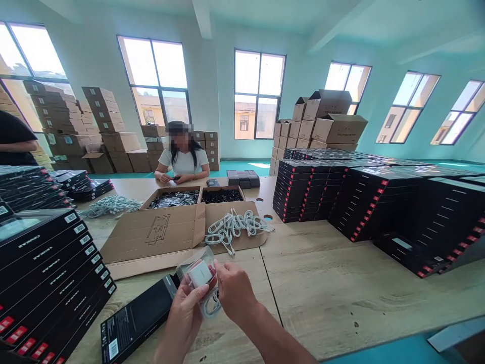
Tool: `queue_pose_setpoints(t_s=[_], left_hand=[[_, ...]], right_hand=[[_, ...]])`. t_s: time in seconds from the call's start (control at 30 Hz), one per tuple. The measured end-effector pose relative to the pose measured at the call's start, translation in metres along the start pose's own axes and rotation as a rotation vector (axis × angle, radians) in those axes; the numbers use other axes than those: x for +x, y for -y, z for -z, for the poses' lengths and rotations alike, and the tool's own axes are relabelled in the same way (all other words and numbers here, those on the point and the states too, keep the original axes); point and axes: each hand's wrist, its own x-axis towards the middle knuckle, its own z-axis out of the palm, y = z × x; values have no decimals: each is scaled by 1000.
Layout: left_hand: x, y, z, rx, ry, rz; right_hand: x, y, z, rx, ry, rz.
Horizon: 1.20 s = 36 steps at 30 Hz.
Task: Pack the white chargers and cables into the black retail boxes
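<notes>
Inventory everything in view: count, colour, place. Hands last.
clear pack: 1, transparent, front centre
charger: 1, white, inside pack
coiled cable: 1, white, pack's lower end
flat box: 1, black, front left
table: 1, pale wood, foreground
cable piles: 2, white, mid-table and left
parts boxes: 2, brown, open, mid-table
box stacks: several, black, left and right
grey stack: 1, grey, table's far side
cartons: many, brown, background
windows: 6, dark-framed, background
seated person: 1, white shirt, across table
second person: 1, dark top, left edge
left hand: 1, bare, gripping pack's left
right hand: 1, bare, pinching pack's right
</notes>
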Motion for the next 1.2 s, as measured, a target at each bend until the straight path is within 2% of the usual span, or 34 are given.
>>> queue_pose_setpoints(t_s=[0.13, 0.33, 0.6, 0.73, 0.97, 1.07, 1.2], left_hand=[[-3, -2, -5, 28, 38, 13], [-5, -2, -8, -1, 15, 15], [-6, 3, -2, 2, 2, 51], [-10, 1, -5, 11, 11, 80], [-11, 7, 4, -14, 30, 72], [-11, 1, 3, -36, 11, 88], [-8, -10, -5, -80, 40, 112]], right_hand=[[-3, -2, -4, 66, -40, 25], [-4, -3, 2, 121, -63, 29], [-7, -5, 11, 30, 31, 90], [-9, -4, 13, -51, 62, 71], [-14, 1, 21, -120, 62, 26], [-19, -4, 27, -30, 122, 10], [-26, -17, 28, 302, 242, 12]])
